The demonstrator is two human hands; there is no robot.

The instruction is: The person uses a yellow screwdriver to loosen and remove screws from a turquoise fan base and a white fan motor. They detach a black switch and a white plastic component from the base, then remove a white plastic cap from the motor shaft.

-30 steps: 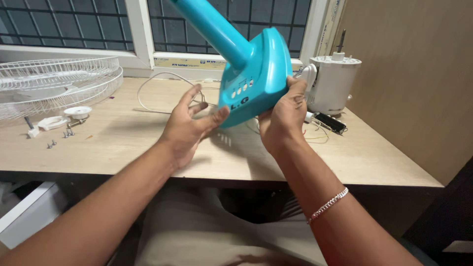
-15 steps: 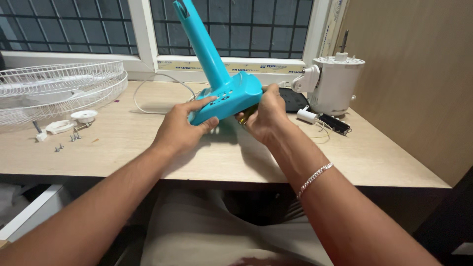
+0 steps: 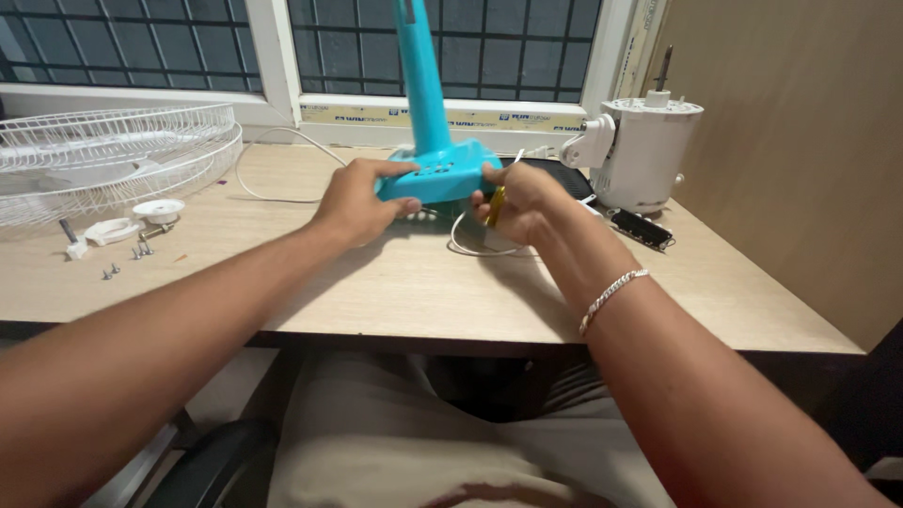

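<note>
Head view: the turquoise fan stand (image 3: 435, 160) sits upright on the wooden worktop (image 3: 395, 282), near its far edge below the window. The left hand (image 3: 356, 199) has its fingers clamped on the base's left side. The right hand (image 3: 523, 201) presses the right side, fingers curled round a yellow-handled tool (image 3: 496, 201). One long yellow label strip (image 3: 470, 119) runs along the window frame. One white motor housing (image 3: 649, 150) stands right; two white wire guards (image 3: 113, 160) lie left, with several small screws (image 3: 127, 259) nearby.

Your wooden worktop (image 3: 395, 282) carried the turquoise fan stand (image 3: 438, 169), white fan guards (image 3: 103, 155), motor (image 3: 649, 150), white cable (image 3: 273, 169) and loose screws (image 3: 127, 259).
</note>
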